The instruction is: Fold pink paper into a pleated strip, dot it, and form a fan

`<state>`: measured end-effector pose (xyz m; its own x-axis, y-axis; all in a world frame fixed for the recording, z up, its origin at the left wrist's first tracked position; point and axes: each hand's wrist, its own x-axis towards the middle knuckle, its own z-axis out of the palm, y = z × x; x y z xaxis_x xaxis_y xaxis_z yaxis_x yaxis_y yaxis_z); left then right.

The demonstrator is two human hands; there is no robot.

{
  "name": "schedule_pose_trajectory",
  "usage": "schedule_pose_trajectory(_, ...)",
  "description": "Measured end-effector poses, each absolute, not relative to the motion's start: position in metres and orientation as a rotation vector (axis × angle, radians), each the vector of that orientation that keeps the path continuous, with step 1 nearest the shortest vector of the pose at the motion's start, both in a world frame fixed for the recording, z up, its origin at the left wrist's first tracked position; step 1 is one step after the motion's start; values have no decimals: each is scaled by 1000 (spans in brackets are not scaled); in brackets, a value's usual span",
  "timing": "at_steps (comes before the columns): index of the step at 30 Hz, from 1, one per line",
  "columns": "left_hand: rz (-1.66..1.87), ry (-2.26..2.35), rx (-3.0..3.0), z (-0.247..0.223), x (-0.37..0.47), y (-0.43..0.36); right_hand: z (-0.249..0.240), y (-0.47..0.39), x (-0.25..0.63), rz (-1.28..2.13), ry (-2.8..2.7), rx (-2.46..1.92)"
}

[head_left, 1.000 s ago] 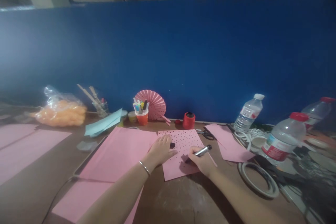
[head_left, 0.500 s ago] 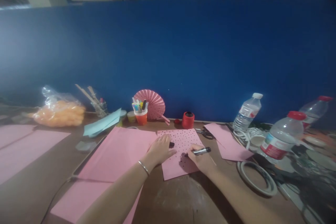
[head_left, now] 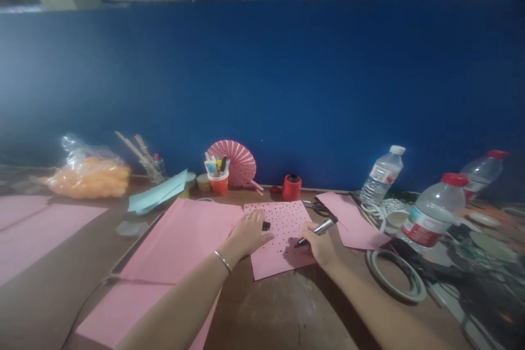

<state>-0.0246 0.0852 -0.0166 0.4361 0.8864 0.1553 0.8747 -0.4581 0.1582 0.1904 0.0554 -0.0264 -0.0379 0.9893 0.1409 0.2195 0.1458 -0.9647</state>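
A pink sheet of paper [head_left: 270,267] covered in small black dots lies on the table before me. My left hand [head_left: 248,232] rests on its left part, with a black marker cap [head_left: 266,226] poking out between the thumb and forefinger. In my right hand [head_left: 322,246] is a silver and black marker [head_left: 320,229], gripped near its middle. The marker slants down to the left, its dark tip at the lower right area of the dotted sheet. Whether the tip touches the paper I cannot tell.
Larger pink sheets [head_left: 184,235] lie left. Along the blue wall stand a cup of pens [head_left: 220,183], a pleated pink fan [head_left: 235,156] and a red spool [head_left: 292,188]. Scissors [head_left: 318,209], another pink sheet [head_left: 353,224], tape rolls [head_left: 397,279] and water bottles [head_left: 435,213] are right.
My right hand has shifted slightly right, and the marker now tilts more steeply, its tip moved a little right. The left hand stays on the sheet. The whole view has drifted slightly.
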Motion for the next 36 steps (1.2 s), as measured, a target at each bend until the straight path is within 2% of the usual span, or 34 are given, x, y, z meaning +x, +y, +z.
schedule_pose_trajectory(6,350,1605,2629,-17,-25,85,-15,42,200,1235,-1635,-1126)
schedule_pose_trajectory(20,319,1604,2612,-16,-24,86,-14,43,196,953,-1812,-1157)
schedule_pose_trajectory(26,323,1592,2618,-16,-23,86,-19,45,200,916,-1555,-1307)
schedule_pose_trajectory(32,297,1606,2597,-12,-23,84,-19,48,200,697,-1663,-1320)
schedule_pose_trajectory(36,319,1598,2582,-11,-23,83,-25,50,207,827,-1510,-1355)
